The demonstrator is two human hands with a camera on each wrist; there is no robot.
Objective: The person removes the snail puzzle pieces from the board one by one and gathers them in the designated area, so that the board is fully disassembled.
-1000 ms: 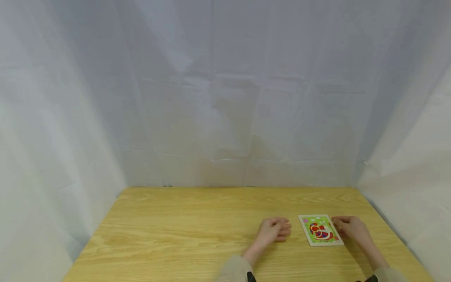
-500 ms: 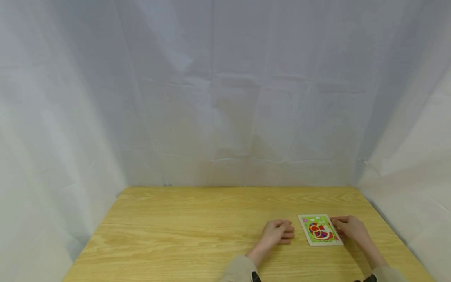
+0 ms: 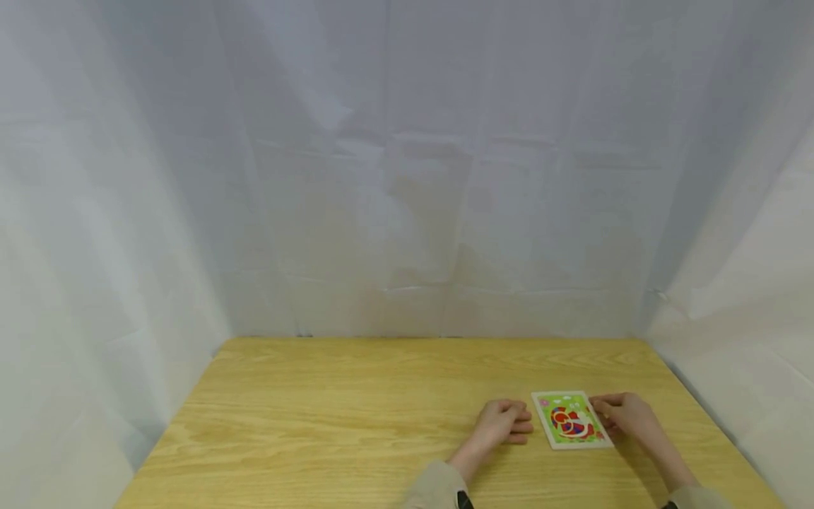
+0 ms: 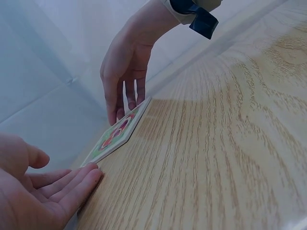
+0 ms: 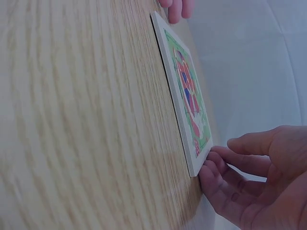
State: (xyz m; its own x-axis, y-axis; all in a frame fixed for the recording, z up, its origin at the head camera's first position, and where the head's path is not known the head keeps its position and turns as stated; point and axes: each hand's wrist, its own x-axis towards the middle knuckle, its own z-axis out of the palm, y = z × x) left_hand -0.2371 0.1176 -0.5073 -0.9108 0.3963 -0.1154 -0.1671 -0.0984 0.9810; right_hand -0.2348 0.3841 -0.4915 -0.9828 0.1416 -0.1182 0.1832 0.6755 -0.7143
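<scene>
Board [image 3: 571,420] nudged left, frame's lower right; I see right hand [image 3: 626,415] loose against its edge, left hand [image 3: 502,424] relaxed nearby.

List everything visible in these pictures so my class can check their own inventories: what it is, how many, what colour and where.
Table: 1, yellowish wood grain, across the lower part of the head view
Picture board: 1, green, red and blue picture with a pale border, flat on the right part of the table
Sheeting: number of pieces unclear, whitish grey, behind the table and at both sides
Sleeves: 2, beige, at the bottom edge of the head view
Straps: 2, dark, one at each sleeve's cuff
Left hand: 1, bare, beside the picture board's left edge
Right hand: 1, bare, at the picture board's right edge
</scene>
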